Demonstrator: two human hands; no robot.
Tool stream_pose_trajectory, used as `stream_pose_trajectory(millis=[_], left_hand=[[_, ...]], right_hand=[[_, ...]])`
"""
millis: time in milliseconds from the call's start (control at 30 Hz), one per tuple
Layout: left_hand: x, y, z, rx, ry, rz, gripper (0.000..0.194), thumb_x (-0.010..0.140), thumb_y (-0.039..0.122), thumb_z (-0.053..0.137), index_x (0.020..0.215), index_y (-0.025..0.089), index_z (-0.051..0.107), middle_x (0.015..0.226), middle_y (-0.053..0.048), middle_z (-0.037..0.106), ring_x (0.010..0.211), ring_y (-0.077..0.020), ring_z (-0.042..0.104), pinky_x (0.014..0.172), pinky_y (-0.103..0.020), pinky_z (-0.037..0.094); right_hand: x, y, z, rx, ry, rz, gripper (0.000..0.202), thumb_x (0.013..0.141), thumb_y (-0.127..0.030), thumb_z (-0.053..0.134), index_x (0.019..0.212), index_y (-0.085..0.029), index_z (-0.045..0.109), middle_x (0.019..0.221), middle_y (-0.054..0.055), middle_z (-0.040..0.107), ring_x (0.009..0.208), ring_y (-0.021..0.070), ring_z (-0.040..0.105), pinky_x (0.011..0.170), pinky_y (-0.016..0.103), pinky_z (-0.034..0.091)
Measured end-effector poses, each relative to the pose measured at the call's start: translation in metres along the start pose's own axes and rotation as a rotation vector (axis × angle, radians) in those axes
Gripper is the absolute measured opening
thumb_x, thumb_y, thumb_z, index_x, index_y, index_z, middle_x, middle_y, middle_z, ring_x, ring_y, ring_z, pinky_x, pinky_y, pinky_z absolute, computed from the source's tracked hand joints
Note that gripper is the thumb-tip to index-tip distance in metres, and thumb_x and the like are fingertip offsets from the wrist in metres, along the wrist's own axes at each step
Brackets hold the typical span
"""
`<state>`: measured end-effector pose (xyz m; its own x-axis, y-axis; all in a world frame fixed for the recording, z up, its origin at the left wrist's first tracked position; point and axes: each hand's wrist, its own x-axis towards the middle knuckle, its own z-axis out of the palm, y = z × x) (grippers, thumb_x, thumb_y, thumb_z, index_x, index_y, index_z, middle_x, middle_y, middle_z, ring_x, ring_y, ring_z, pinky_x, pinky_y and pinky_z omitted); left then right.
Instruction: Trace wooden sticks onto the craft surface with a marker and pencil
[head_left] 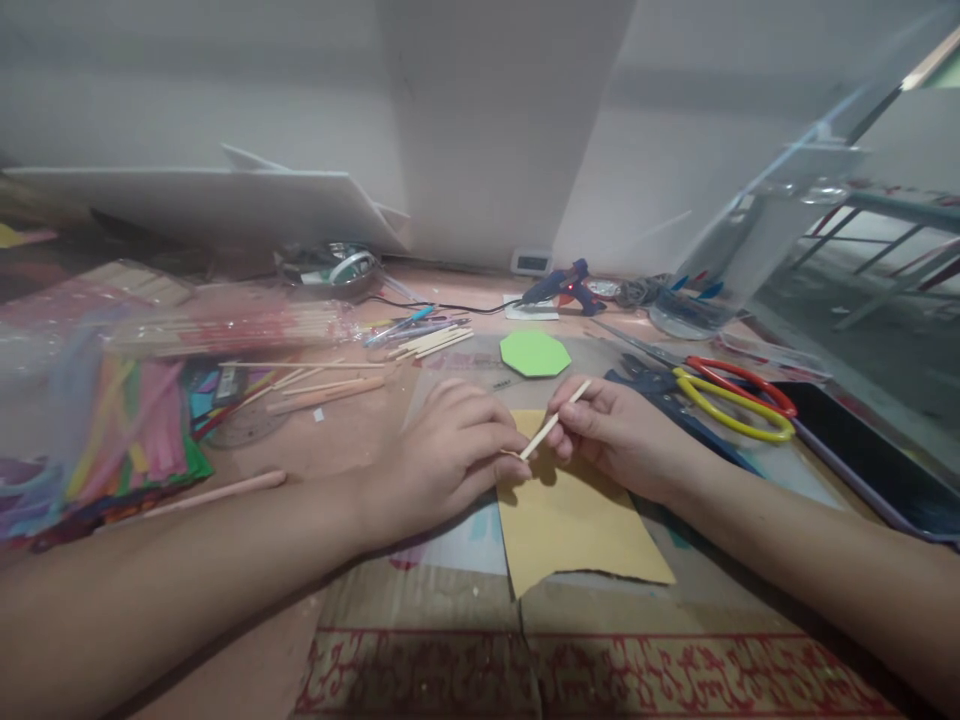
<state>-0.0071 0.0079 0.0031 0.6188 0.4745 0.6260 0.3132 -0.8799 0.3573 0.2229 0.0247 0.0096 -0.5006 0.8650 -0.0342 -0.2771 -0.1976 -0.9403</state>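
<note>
So both hands are on one thin wooden stick (pixel 559 417), right over a torn-edged piece of tan paper (pixel 577 525). The right hand (pixel 596 425) has it pinched between thumb and fingers, with the upper end poking out past them. The left hand (pixel 472 445) is palm down with its fingertips closed on the lower end, so the stick runs at a slant between the two.

The paper sits on a cardboard sheet (pixel 600 675) with a red scroll pattern along the near edge, plus some lighter sheets in between. Just beyond the hands there's a bright green octagon (pixel 535 354) lying flat, and behind that a blue glue gun (pixel 562 288) with a little red light showing, near the wall. A loose bunch of short sticks (pixel 435 341) lies left of the octagon, next to a few pens (pixel 412 322).

Over on the right, scissors (pixel 731 395) with one red and one yellow handle loop lie partly across a dark phone (pixel 874 460), and there's a dark blue tool (pixel 656 395) by the right wrist; can't really tell what kind. A clear plastic container (pixel 720 255) leans behind them with some blue and red bits inside.

Left side is busy: plastic-wrapped sticks (pixel 232 327), a pile of colorful strips (pixel 142 415) and a clear protractor (pixel 247 425), a bit blurry over there.
</note>
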Motion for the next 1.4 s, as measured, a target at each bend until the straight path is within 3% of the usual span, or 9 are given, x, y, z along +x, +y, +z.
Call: stream_pose_trajectory(millis=[133, 267, 433, 600, 800, 1000, 1133, 1267, 1400], left_hand=[[0.001, 0.005, -0.004, -0.063, -0.034, -0.056, 0.017, 0.102, 0.026, 0.057, 0.092, 0.018, 0.067, 0.089, -0.002, 0.068, 0.089, -0.0182, 0.058, 0.089, -0.036, 0.040], [0.003, 0.007, -0.010, -0.127, -0.022, -0.141, 0.025, 0.103, 0.025, 0.048, 0.086, 0.018, 0.064, 0.085, -0.003, 0.064, 0.086, -0.0184, 0.056, 0.085, -0.035, 0.041], [0.001, 0.005, -0.008, -0.196, -0.066, -0.117, 0.018, 0.103, 0.027, 0.048, 0.094, 0.020, 0.062, 0.092, -0.003, 0.065, 0.091, -0.0191, 0.059, 0.088, -0.035, 0.045], [-0.002, 0.002, 0.002, -0.066, -0.210, -0.158, 0.037, 0.096, 0.042, 0.066, 0.124, 0.019, 0.059, 0.128, -0.011, 0.065, 0.123, -0.0272, 0.056, 0.107, -0.044, 0.043], [0.002, 0.002, 0.001, 0.033, -0.450, -0.176, 0.052, 0.093, 0.055, 0.067, 0.133, 0.022, 0.061, 0.147, -0.011, 0.059, 0.138, -0.0338, 0.048, 0.114, -0.054, 0.037], [0.001, 0.004, -0.001, 0.049, -0.465, -0.198, 0.052, 0.093, 0.054, 0.067, 0.134, 0.023, 0.063, 0.146, -0.011, 0.059, 0.137, -0.0342, 0.050, 0.114, -0.055, 0.039], [0.001, 0.004, 0.000, 0.055, -0.448, -0.199, 0.048, 0.092, 0.052, 0.068, 0.131, 0.024, 0.064, 0.145, -0.011, 0.060, 0.137, -0.0342, 0.050, 0.114, -0.055, 0.039], [0.001, 0.004, 0.000, 0.060, -0.466, -0.208, 0.052, 0.092, 0.054, 0.067, 0.134, 0.024, 0.063, 0.146, -0.011, 0.059, 0.138, -0.0352, 0.049, 0.114, -0.056, 0.038], [0.001, 0.005, -0.001, 0.068, -0.476, -0.220, 0.050, 0.093, 0.054, 0.066, 0.132, 0.022, 0.064, 0.147, -0.011, 0.059, 0.138, -0.0348, 0.049, 0.114, -0.056, 0.039]], right_hand=[[-0.001, -0.003, -0.002, -0.127, 0.059, -0.010, 0.033, 0.072, -0.040, 0.091, 0.078, -0.018, 0.067, 0.060, -0.002, 0.071, 0.051, 0.0093, 0.061, 0.052, 0.021, 0.048], [-0.007, -0.011, -0.001, -0.593, 0.054, -0.058, 0.020, 0.079, -0.035, 0.081, 0.078, -0.019, 0.068, 0.063, -0.001, 0.068, 0.054, 0.0123, 0.060, 0.053, 0.024, 0.048], [-0.016, -0.015, 0.004, -1.261, -0.097, -0.518, 0.014, 0.092, -0.023, 0.062, 0.083, -0.019, 0.073, 0.088, 0.009, 0.073, 0.082, 0.0208, 0.066, 0.075, 0.033, 0.051], [-0.012, -0.016, -0.007, -1.144, 0.113, -0.429, 0.012, 0.098, -0.026, 0.054, 0.089, -0.020, 0.060, 0.073, 0.002, 0.068, 0.066, 0.0163, 0.063, 0.063, 0.028, 0.048], [-0.010, -0.015, -0.015, -1.268, 0.080, -0.307, 0.012, 0.096, -0.027, 0.054, 0.086, -0.021, 0.058, 0.071, 0.002, 0.069, 0.064, 0.0175, 0.064, 0.062, 0.028, 0.045], [-0.016, -0.014, -0.013, -1.354, -0.110, -0.293, 0.017, 0.098, -0.026, 0.051, 0.086, -0.019, 0.060, 0.078, 0.006, 0.073, 0.069, 0.0181, 0.067, 0.065, 0.027, 0.046], [-0.014, -0.015, -0.018, -1.498, 0.011, -0.337, 0.011, 0.094, -0.020, 0.051, 0.086, -0.019, 0.059, 0.076, 0.007, 0.071, 0.067, 0.0196, 0.065, 0.062, 0.027, 0.042], [-0.016, -0.015, -0.012, -1.397, -0.149, -0.311, 0.015, 0.097, -0.023, 0.050, 0.086, -0.019, 0.059, 0.078, 0.007, 0.073, 0.069, 0.0182, 0.066, 0.064, 0.026, 0.044], [-0.017, -0.015, -0.010, -1.492, -0.016, -0.307, 0.012, 0.095, -0.023, 0.052, 0.086, -0.019, 0.059, 0.073, 0.006, 0.070, 0.064, 0.0184, 0.063, 0.060, 0.026, 0.041]])
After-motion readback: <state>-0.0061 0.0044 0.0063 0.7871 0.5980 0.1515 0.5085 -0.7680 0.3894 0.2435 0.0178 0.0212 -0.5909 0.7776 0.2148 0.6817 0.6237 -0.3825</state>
